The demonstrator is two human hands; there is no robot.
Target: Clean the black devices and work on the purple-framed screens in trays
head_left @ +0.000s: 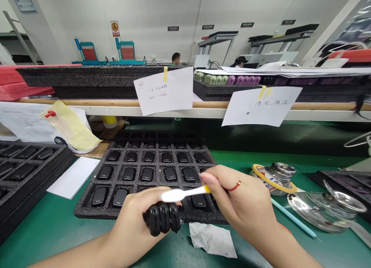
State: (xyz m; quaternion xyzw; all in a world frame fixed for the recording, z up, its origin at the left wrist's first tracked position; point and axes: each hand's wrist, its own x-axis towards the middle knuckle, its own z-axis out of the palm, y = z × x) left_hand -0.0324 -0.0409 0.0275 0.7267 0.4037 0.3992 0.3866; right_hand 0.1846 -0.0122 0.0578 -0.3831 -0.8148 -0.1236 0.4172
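Note:
My left hand (pixel 136 217) is closed around three small black watch-like devices (pixel 164 218), stacked side by side with their rounded ends facing me. My right hand (pixel 245 198) pinches a toothbrush (pixel 174 195), white with a yellow part by my fingers. Its broad white end lies over the top of the stack, by my left thumb; the bristle side is hidden. Behind both hands, a black foam tray (pixel 87 204) holds rows of similar black devices (pixel 147 174). A crumpled white wipe (pixel 213 240) rests on the green mat below the toothbrush.
Another foam tray (pixel 62 159) of black devices stands at left beside white paper (pixel 74 177). At right are a tape roll (pixel 257 175) by a metal-topped bottle (pixel 284 169), a glass dispenser (pixel 321 214) and a light-blue pen-like tool (pixel 295 218). A shelf (pixel 208 113) with taped notes crosses behind.

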